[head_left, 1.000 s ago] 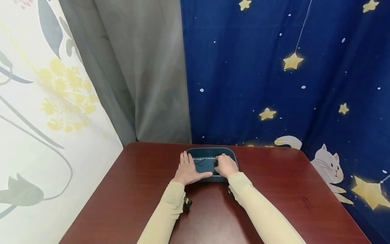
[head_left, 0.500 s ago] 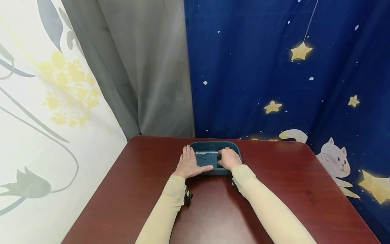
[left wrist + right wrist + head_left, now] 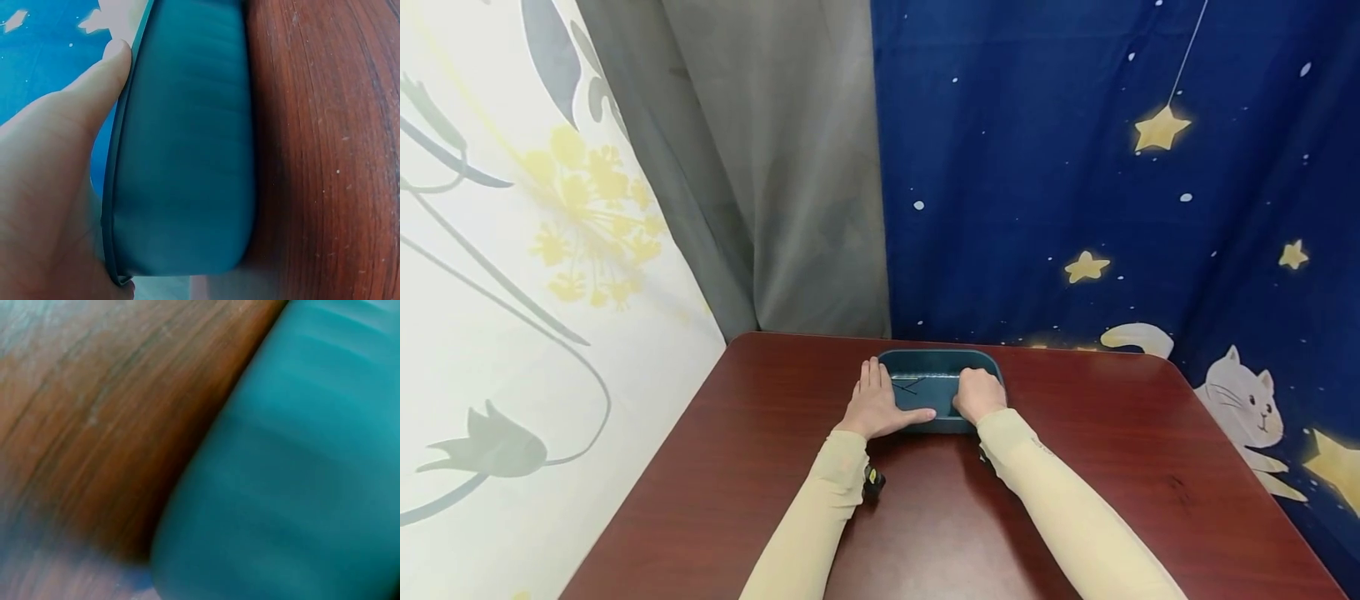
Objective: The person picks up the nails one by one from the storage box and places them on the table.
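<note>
Slightly rightward since the earlier frame, toward the right end of the long, round-cornered, teal-blue tray, my right hand has shifted; the scene also sits further right in the head view; my left hand stays at the tray's left end. That tray lies just below and right of the head view's centre, on the glossy, reddish-brown, wood-grained worktop; my left fingers are straight, laid at its left rim, with the thumb stretched along the near rim; the left wrist view shows that thumb touching the edge at upper left. My right fingers curl down inside the tray, and I cannot tell whether they grasp anything; thin dark crossing lines show on the tray's floor between my hands; a navy, star-printed curtain fills the upper right of the frame.
</note>
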Tool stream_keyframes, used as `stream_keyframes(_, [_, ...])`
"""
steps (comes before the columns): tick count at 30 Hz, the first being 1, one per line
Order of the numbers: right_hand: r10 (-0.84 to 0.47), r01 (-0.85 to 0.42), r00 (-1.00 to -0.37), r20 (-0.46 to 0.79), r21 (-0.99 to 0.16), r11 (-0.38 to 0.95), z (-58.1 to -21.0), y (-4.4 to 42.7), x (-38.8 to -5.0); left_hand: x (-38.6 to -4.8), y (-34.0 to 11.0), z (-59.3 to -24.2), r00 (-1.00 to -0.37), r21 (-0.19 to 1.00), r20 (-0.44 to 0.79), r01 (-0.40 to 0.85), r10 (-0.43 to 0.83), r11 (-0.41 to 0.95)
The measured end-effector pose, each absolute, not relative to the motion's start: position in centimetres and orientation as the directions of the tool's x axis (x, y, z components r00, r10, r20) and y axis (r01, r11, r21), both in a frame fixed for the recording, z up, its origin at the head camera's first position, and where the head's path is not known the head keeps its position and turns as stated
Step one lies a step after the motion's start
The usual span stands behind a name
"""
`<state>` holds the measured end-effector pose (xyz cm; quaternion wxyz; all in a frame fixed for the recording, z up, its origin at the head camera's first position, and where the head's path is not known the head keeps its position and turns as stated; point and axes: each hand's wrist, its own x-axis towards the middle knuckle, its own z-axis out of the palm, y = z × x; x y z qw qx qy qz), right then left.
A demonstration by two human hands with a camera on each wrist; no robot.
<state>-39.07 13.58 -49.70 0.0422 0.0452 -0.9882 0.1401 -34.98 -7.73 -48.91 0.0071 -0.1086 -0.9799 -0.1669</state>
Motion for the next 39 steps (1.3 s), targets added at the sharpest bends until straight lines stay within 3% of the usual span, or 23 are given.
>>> stream_keyframes(22, [-0.100, -0.128, -0.991, 0.090, -0.402, 0.906, -49.68, 13.89, -39.15, -35.10, -7.77, -49.13, -0.980, 0.364, 0.031, 0.196, 0.199, 0.910])
stream_keyframes(39, [-0.142, -0.195, -0.964, 0.223, -0.235, 0.952, -49.61, 13.41, -39.43, -34.41, -7.69, -48.28, -0.979, 0.371, 0.043, 0.199, 0.197, 0.907])
